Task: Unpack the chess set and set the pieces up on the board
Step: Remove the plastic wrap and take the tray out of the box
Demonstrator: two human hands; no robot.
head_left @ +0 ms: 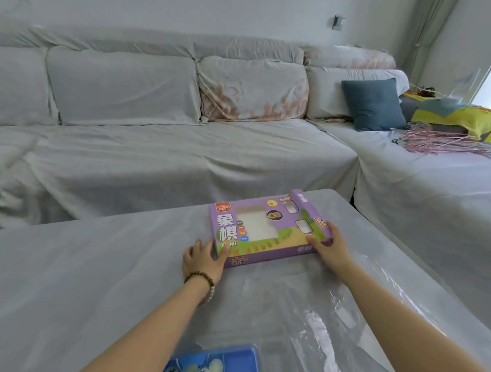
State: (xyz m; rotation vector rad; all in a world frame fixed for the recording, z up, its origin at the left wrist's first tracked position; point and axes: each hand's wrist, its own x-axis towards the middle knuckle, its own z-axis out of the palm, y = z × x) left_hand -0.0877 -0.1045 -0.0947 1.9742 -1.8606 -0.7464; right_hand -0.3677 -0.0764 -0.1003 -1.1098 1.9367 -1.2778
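Left hand (202,258), right hand (330,245) grip flat purple cardboard box (266,227) ends

Single wide-angle view, worn on the head, facing forward and down across the cloth-covered table (88,277) toward the draped sofa (152,150) behind it. Sits close over the near end, cutting off the blue tray (240,360) at the bottom edge and letting both forearms (165,316) run up from the lower corners to the left hand (202,258) and right hand (330,248). Places the purple box (264,227) just below and right of centre, where the outstretched arms end.
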